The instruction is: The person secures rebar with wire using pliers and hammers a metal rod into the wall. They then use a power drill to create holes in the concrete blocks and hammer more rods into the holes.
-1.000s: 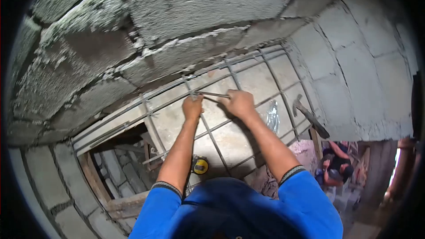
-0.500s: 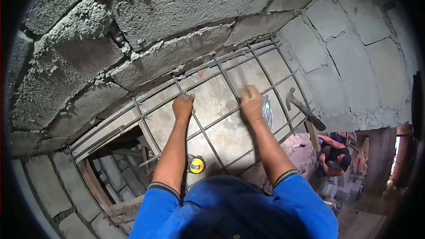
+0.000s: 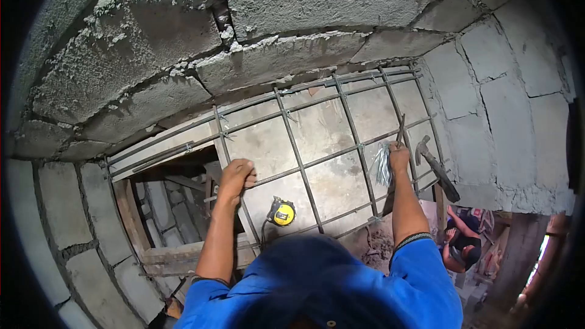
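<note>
"While the bar grid (image 3: 361, 145) lies over the panel (image 3: 335, 184), what's the step?"

"Reaching for wire, I'd judge: silvery bundle (image 3: 382, 166) near the grid's right end; left hand (image 3: 236, 180) loosely curled, grip unclear; right hand (image 3: 400, 157) beside the bundle, fingers around a slim tool (image 3: 400, 129)."

"Next calls for?"

"Parting one strand, probably."

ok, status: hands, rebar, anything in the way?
Right hand gripping thin dark tool, beside silver wire bundle. Left hand near rebar grid, contact unclear. Possible clutter: hammer by right hand, yellow tape measure.
</note>
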Demonstrator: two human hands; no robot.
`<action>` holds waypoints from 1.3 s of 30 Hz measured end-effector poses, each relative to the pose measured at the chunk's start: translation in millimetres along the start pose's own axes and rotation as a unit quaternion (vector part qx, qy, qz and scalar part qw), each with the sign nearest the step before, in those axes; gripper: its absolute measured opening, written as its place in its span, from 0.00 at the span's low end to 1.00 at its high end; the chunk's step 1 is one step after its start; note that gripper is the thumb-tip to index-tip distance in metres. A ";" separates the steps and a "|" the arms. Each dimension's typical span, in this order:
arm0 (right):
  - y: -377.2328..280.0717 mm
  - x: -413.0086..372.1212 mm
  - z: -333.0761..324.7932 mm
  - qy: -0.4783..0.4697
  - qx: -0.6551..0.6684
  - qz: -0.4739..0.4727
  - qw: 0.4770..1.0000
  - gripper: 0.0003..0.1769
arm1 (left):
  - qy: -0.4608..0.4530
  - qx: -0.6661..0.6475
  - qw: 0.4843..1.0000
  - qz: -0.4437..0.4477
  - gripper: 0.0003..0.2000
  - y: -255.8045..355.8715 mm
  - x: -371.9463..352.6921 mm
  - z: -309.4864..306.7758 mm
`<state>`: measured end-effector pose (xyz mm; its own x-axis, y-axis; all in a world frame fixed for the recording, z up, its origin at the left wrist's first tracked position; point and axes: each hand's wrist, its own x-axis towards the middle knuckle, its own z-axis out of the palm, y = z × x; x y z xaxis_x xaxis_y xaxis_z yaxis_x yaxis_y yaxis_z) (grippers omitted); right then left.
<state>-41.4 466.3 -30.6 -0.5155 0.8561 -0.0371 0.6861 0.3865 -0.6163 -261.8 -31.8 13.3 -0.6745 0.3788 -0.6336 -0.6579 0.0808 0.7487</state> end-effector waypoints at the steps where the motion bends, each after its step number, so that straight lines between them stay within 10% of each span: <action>1: 1.7 -1.1 -0.4 -0.021 0.069 0.010 0.997 0.10 | 0.013 -0.020 1.000 0.002 0.12 -2.1 -6.5 -13.2; 6: 4.4 0.5 -19.8 -0.107 0.024 0.008 0.994 0.10 | 0.084 -0.071 0.994 0.019 0.12 1.5 -38.1 -38.0; 20: -117.0 -43.9 -107.7 0.294 0.025 -0.163 0.942 0.10 | 0.039 -0.083 0.993 0.076 0.12 19.3 -47.2 -10.5; 22: -158.7 -62.6 -128.5 0.271 0.023 -0.168 0.948 0.11 | 0.037 -0.033 0.993 0.107 0.15 38.1 -62.8 16.2; 26: -249.1 -133.5 -142.5 -0.069 0.047 -0.117 0.990 0.13 | -0.150 0.035 0.976 0.156 0.22 58.2 -91.6 78.1; 30: -268.9 -195.9 -91.1 -0.240 0.190 -0.246 0.920 0.09 | -0.363 0.052 0.907 0.208 0.28 52.1 -111.6 135.8; 32: -272.2 -211.5 -72.3 -0.242 0.237 -0.223 0.914 0.08 | -0.376 0.028 0.922 0.086 0.24 49.6 -122.4 135.2; 39: -246.5 -236.5 -37.9 -0.276 0.259 -0.064 0.923 0.13 | -0.191 -0.074 0.976 0.078 0.18 30.4 -117.1 109.9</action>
<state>-69.1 181.6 159.9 -0.8570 0.4534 -0.2449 0.3372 0.1342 -0.9318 -166.0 27.7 131.6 -0.6156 0.6938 -0.3738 -0.6167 -0.1288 0.7766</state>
